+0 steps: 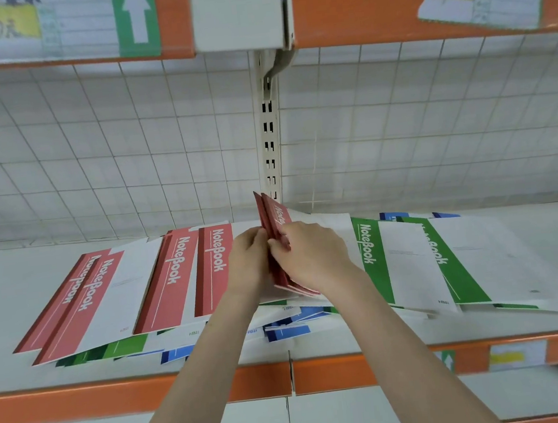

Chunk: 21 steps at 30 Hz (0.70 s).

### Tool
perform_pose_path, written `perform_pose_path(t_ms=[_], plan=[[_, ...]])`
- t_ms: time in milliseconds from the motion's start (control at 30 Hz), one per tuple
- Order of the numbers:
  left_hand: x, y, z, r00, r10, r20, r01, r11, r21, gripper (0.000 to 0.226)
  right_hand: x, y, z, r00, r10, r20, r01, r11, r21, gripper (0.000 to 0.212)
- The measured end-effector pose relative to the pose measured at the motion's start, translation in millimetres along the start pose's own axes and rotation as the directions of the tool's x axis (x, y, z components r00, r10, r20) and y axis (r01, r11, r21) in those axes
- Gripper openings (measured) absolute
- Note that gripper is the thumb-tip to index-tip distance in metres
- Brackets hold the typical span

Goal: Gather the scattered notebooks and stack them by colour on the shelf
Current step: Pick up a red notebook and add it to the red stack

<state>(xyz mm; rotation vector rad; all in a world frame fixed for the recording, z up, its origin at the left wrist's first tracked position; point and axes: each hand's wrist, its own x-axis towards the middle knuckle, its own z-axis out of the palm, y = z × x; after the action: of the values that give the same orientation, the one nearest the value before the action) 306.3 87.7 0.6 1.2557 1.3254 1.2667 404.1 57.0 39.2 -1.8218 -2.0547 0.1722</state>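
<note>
In the middle of the white shelf [39, 305], a small bunch of red notebooks [277, 225] stands up on its edge — red covers with white "NoteBook" letters. The left hand [248, 259] and right hand [310, 256] both have their grip closed on the bunch, one from each side. Both arms reach forward. Red notebooks [161, 285] lie flat to the left, green notebooks [413, 259] to the right — blue ones [287, 332] peek out underneath.
</note>
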Motion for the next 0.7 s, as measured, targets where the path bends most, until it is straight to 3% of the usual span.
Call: perform_pose_path(t_ms=[67, 133, 167, 233, 267, 300, 333, 400, 467, 533, 600, 700], plan=[[-2, 2, -4, 0.995, -0.042, 0.093, 0.059, 0.982, -0.182, 0.036, -4, 0, 0, 0.997, -0.015, 0.082, 0.014, 1.0, 0.013, 0.033], [-3, 3, -8, 0.983, -0.031, 0.181, 0.064, 0.982, -0.179, 0.039, -7, -3, 0, 0.989, -0.007, 0.145, 0.002, 0.999, 0.037, 0.034], [-2, 3, -10, 0.98, -0.014, 0.198, 0.04, 0.991, -0.125, 0.037, -8, -4, 1, 0.986, -0.001, 0.166, -0.004, 1.0, 0.028, 0.035], [1, -1, -13, 0.983, 0.064, 0.171, -0.102, 0.97, 0.221, 0.029, -10, -7, 3, 0.984, 0.017, 0.177, -0.019, 1.0, 0.014, 0.035], [4, -5, -14, 0.985, 0.105, 0.136, -0.158, 0.865, 0.477, 0.024, -10, -9, 4, 0.985, 0.025, 0.172, -0.028, 0.999, 0.017, 0.035], [5, -9, -16, 0.989, 0.125, 0.079, -0.144, 0.694, 0.706, 0.027, -11, -10, 4, 0.986, 0.029, 0.163, -0.033, 0.999, 0.024, 0.035], [5, -13, -19, 0.994, 0.112, -0.006, -0.055, 0.528, 0.847, 0.038, -11, -12, 5, 0.988, 0.03, 0.152, -0.035, 0.999, 0.032, 0.036], [1, -19, -23, 0.985, 0.054, -0.161, 0.133, 0.347, 0.929, 0.068, -12, -13, 4, 0.992, 0.033, 0.125, -0.04, 0.998, 0.048, 0.035], [-2, -24, -24, 0.971, 0.052, -0.234, 0.209, 0.295, 0.933, 0.089, -12, -12, 3, 0.994, 0.034, 0.104, -0.04, 0.997, 0.059, 0.032], [0, -27, -23, 0.96, 0.112, -0.256, 0.216, 0.284, 0.934, 0.092, -11, -13, 3, 0.995, 0.034, 0.092, -0.039, 0.997, 0.059, 0.031], [3, -24, -20, 0.961, 0.119, -0.248, 0.199, 0.323, 0.925, 0.085, -11, -15, 5, 0.996, 0.035, 0.079, -0.04, 0.997, 0.06, 0.028], [5, -16, -15, 0.978, 0.132, -0.162, 0.115, 0.303, 0.946, 0.052, -9, -18, 8, 0.997, 0.036, 0.064, -0.04, 0.997, 0.061, 0.023]])
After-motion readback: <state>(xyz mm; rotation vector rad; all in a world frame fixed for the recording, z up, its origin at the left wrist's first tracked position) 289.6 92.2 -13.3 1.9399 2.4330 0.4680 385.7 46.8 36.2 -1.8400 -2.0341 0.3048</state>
